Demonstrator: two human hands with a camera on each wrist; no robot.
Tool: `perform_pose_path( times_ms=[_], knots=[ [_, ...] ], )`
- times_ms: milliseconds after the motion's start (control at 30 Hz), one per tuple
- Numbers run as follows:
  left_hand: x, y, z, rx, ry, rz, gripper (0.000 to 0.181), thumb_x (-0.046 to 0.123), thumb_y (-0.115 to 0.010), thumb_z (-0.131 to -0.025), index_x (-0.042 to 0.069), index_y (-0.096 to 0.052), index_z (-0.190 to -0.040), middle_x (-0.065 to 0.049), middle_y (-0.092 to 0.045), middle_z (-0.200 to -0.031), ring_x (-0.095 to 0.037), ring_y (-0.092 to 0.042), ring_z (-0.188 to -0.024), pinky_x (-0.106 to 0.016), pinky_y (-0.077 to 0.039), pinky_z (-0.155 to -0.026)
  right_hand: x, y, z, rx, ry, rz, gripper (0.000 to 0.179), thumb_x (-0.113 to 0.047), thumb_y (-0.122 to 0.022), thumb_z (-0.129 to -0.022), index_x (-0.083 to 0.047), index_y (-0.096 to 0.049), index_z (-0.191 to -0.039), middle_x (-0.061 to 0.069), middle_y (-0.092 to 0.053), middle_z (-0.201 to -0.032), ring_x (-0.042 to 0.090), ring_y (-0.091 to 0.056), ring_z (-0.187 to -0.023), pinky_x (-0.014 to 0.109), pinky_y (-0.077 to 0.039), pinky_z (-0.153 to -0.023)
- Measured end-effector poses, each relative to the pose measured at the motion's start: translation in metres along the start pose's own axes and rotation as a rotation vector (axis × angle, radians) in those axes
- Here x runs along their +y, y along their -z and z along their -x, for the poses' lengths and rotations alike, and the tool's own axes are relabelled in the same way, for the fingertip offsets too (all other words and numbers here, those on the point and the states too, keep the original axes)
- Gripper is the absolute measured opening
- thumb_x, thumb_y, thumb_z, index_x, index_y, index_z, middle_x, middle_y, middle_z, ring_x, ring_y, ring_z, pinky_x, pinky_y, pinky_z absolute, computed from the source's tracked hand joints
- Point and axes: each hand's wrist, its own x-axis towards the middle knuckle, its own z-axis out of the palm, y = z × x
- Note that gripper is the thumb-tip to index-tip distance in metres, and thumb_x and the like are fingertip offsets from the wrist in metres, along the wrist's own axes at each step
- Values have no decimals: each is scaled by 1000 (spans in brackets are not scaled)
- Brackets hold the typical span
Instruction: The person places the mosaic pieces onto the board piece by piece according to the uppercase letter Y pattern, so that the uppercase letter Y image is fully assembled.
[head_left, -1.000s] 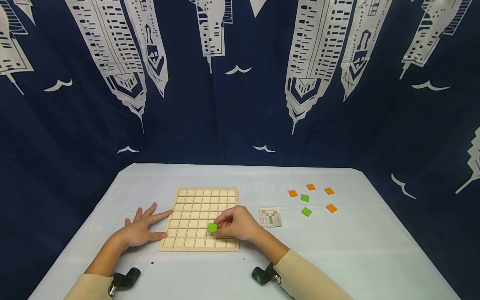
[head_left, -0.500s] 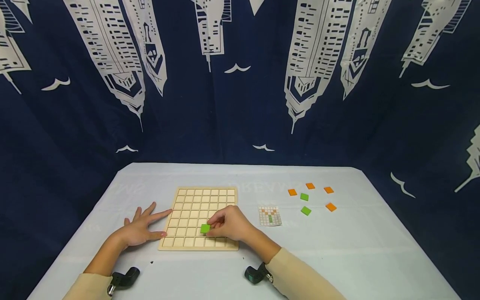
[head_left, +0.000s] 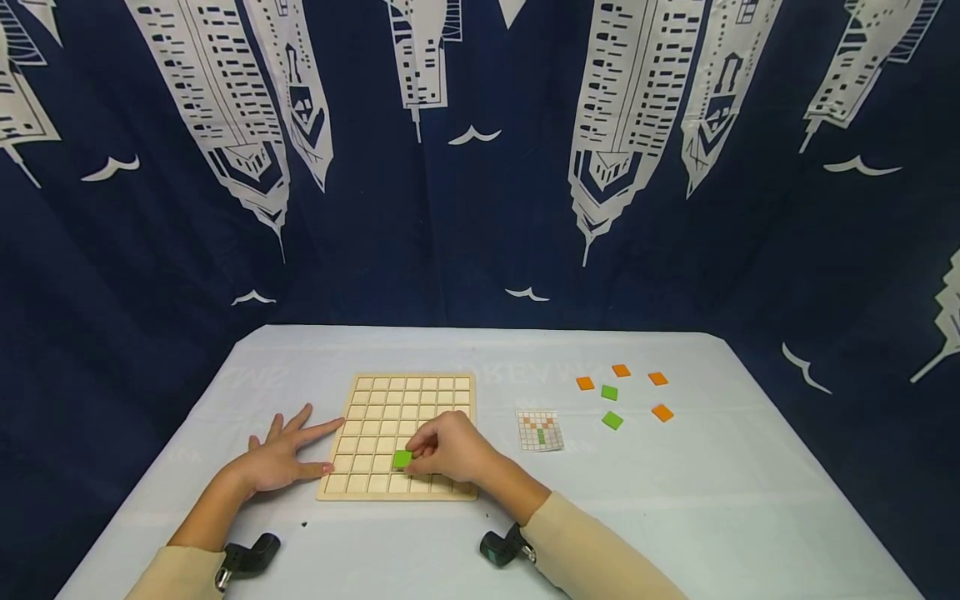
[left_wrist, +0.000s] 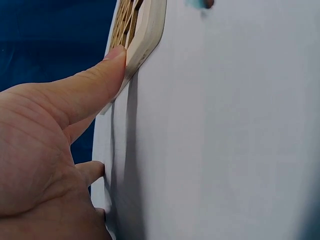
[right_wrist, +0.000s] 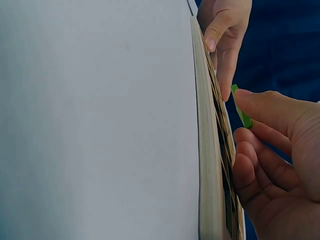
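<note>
A wooden grid board (head_left: 375, 414) lies on the white table. My right hand (head_left: 450, 450) is over its lower middle and pinches a green square tile (head_left: 402, 459) between thumb and fingers. In the right wrist view the green tile (right_wrist: 242, 107) stands tilted just above the board's cells. At the board's left edge my left hand (head_left: 276, 461) has its fingers spread, thumb and forefinger touching the frame. The left wrist view shows the left thumb (left_wrist: 100, 82) against the board's corner. Part of the grid is hidden under my right hand.
A small printed pattern card (head_left: 540, 432) lies right of the board. Further right are several orange tiles (head_left: 662, 412) and two green tiles, one being a near green tile (head_left: 612, 420). A dark blue curtain (head_left: 450, 208) hangs behind the table.
My right hand has moved left across the board with the green tile, slightly toward the near edge. The left hand has stayed in place.
</note>
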Motion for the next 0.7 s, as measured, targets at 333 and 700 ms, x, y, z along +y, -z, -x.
perform_pose_path(
  times_ms=[333, 700],
  knots=[
    [-5, -2, -2, 4, -6, 17, 85, 57, -79, -80, 31, -48, -154, -34, -1, -167, -68, 17, -146, -89, 15, -101, -1, -1, -3, -8, 35, 70, 17, -7, -89, -77, -4, -81, -92, 0, -75, -79, -4, -60, -67, 14, -54, -63],
    [-17, -6, -9, 8, -17, 20, 85, 65, -76, -78, 39, -47, -153, -32, -1, -168, -67, 18, -146, -89, 17, -100, -6, -2, -5, -24, 8, 134, 16, -9, -90, -77, -5, -80, -89, -6, -71, -74, -5, -56, -65, 13, -51, -62]
  ],
)
